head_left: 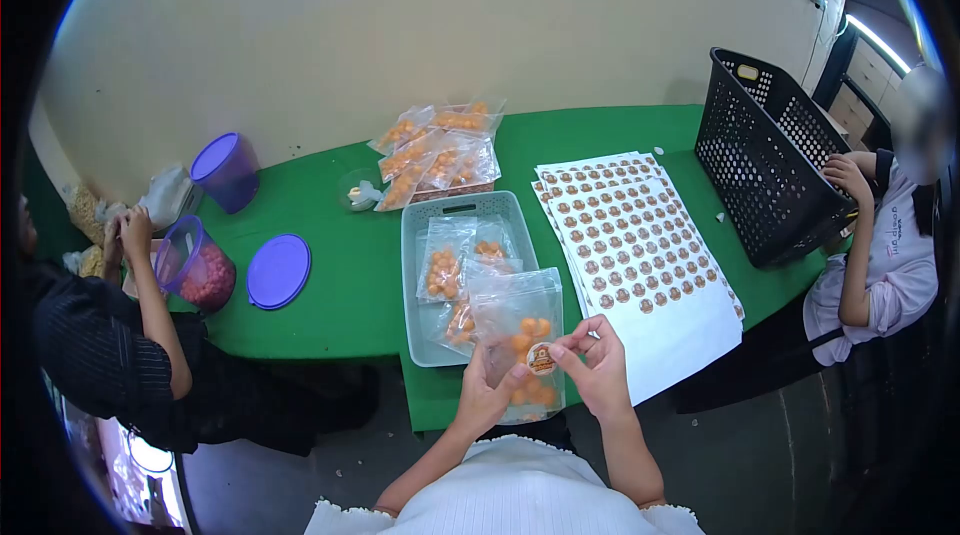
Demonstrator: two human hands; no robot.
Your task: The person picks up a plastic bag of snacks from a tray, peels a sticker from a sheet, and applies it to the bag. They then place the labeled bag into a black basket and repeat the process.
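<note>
A clear zip bag point(485, 307) with orange balls inside is held upright in front of me. My left hand point(488, 390) grips its left side, thumb across the front. A round brown-and-white sticker point(541, 359) lies against the bag's front, and my right hand point(596, 367) pinches its right edge between thumb and finger. Behind the bag, a grey-green tray point(411, 335) holds several similar bags point(444, 270). Sheets of round stickers point(640, 235) lie on the green table to the right of the tray.
More filled bags point(440, 155) are piled behind the tray. A black basket point(770, 155) stands at the right, with a person's hands at its rim. At the left are a purple container point(228, 175), a purple lid point(279, 272), a tub of pink pieces point(205, 275) and another person.
</note>
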